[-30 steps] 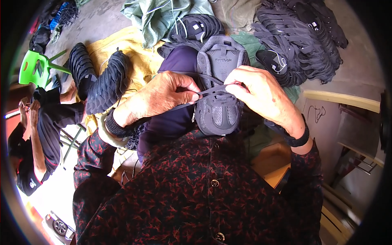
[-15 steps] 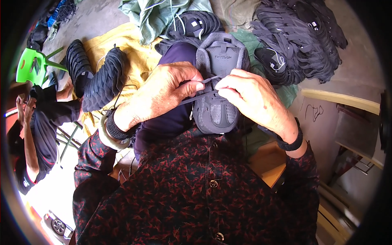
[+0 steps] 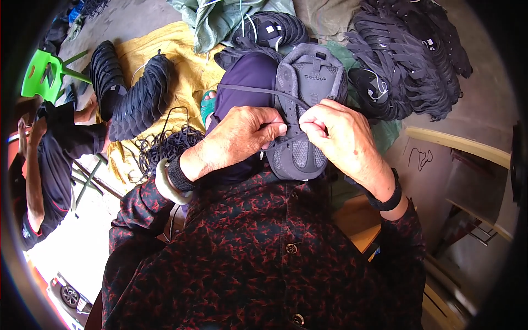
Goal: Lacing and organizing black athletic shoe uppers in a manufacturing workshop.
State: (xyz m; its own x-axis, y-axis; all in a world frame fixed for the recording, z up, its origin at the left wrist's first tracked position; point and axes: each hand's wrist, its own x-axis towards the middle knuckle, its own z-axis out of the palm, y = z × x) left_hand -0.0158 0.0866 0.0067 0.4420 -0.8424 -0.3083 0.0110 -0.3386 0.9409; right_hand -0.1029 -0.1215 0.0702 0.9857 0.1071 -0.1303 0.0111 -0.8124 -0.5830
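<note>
A dark grey shoe upper [image 3: 319,91] rests upright on my lap, its toe toward me and its padded collar away from me. A flat dark grey shoelace [image 3: 256,89] stretches over my left thigh to the upper, and more of it crosses the lower eyelets. My left hand [image 3: 236,135] pinches the lace at the left eyelet row, its tips partly hiding it. Across the throat, my right hand [image 3: 344,135] is closed, thumb and forefinger pinching the lace by the right eyelets. The two sets of fingertips are a short way apart.
Two bundles of nested black uppers [image 3: 143,104] lie on yellow sheeting [image 3: 190,60] at left, with a tangle of black laces [image 3: 165,148] nearer me. Stacked dark uppers [image 3: 407,49] sit far right. A green stool [image 3: 41,74] and another person [image 3: 63,148] are at far left.
My left hand has moved down and right to the eyelets. The lace now runs in a long strand over my thigh to the upper. The upper has shifted slightly right.
</note>
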